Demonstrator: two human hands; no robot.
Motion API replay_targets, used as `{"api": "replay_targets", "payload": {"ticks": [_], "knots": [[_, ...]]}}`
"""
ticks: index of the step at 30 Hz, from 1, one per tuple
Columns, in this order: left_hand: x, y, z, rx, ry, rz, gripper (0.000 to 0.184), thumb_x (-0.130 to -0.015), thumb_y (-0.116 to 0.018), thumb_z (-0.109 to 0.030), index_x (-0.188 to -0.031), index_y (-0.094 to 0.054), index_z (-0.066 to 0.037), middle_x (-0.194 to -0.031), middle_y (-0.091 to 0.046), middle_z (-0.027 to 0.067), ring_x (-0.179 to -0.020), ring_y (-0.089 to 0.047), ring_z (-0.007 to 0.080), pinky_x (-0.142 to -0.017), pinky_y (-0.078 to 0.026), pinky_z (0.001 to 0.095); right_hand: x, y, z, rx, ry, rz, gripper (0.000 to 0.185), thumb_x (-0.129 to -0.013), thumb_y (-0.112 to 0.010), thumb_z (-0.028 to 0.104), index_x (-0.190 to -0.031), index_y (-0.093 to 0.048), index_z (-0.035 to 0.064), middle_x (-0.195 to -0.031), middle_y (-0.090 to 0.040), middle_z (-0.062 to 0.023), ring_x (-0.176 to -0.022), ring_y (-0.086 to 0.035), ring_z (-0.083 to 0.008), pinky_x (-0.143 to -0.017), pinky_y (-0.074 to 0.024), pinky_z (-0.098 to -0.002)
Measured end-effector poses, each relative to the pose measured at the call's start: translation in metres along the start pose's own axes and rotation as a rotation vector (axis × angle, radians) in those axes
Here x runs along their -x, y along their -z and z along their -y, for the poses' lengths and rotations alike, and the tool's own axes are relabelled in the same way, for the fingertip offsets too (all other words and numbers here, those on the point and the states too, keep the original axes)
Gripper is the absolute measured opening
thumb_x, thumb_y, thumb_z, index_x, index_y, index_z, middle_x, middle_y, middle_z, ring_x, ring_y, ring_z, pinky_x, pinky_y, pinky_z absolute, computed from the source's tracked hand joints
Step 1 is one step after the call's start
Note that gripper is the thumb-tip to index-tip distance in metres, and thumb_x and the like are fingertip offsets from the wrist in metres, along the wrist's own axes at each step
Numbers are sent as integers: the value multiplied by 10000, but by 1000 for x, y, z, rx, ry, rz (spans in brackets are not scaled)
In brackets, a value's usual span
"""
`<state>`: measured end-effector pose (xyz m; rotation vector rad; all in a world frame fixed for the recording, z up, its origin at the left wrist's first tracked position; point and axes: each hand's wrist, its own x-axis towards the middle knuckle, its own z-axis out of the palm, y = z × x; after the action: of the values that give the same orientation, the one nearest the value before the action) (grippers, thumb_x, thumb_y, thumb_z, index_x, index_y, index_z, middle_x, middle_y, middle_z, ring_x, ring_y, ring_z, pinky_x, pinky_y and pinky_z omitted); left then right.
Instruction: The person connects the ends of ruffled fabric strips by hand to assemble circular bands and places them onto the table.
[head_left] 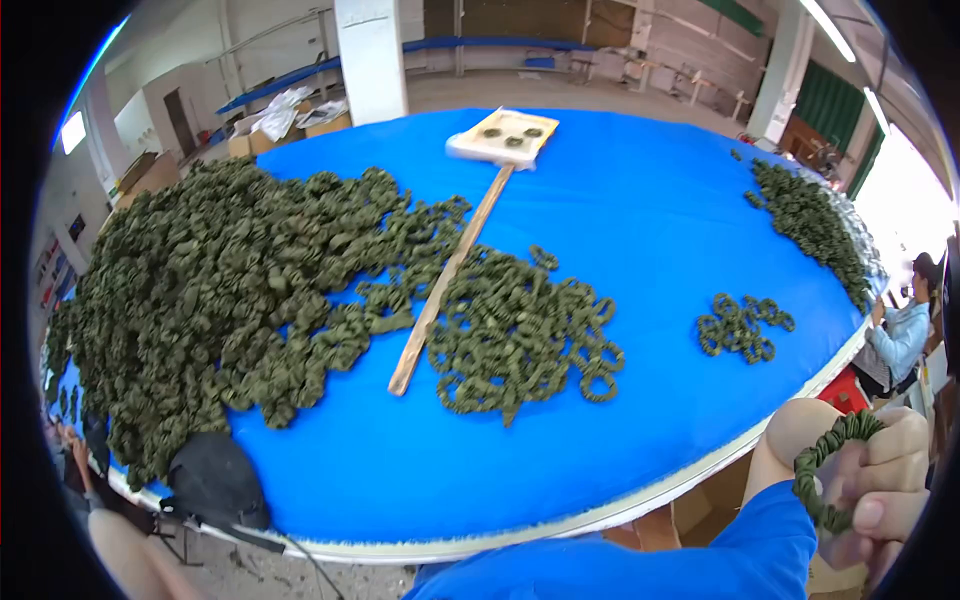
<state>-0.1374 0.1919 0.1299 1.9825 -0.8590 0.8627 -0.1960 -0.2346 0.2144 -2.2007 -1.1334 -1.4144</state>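
At the lower right, my right hand (890,475) is closed around a dark green scrunchie (806,475), which hangs as an open ring beside the fingers. A blurred stretch of bare skin at the lower left looks like my left arm (130,550); its fingers do not show. On the blue table cover (640,430), a small group of green scrunchies (740,325) lies nearest my right hand. A larger pile of scrunchies (520,330) spreads over the middle, to the right of a wooden stick (440,290).
A big heap of scrunchies (230,280) covers the table's left side; another heap (810,220) is at the far right. A pale board (500,137) with several scrunchies lies at the back. A dark chair back (217,480) touches the left edge. A person (900,335) sits at right.
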Motion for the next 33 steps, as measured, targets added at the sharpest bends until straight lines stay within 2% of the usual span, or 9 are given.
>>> {"api": "replay_targets", "payload": {"ticks": [9, 16, 33], "knots": [[-11, -32, -30, 458, -204, -26, 144, -747, -637, -80, -808, -526, -13, -728, -534, 97, -614, -507, 197, -601, -449, 288, 3, -47, -6, -415, 183, -58, 92, -769, -579, 187, -826, -535, 129, -637, -468, 6, -575, -418, -129, -591, -362, -287], [-10, -58, -35, 651, -242, 69, 120, -751, -624, -91, -769, -530, -18, -699, -529, 91, -589, -490, 195, -580, -436, 295, 0, -62, -10, -627, 312, -48, 86, -757, -576, 176, -812, -536, 124, -628, -470, 1, -562, -412, -128, -573, -354, -284], [-13, -68, -14, 657, -208, 11, 131, -763, -590, -117, -676, -541, -31, -629, -516, 78, -527, -447, 189, -528, -403, 314, 8, -77, -8, -701, 343, -41, 73, -726, -568, 151, -778, -540, 110, -607, -475, -12, -531, -397, -127, -529, -334, -277]]}}
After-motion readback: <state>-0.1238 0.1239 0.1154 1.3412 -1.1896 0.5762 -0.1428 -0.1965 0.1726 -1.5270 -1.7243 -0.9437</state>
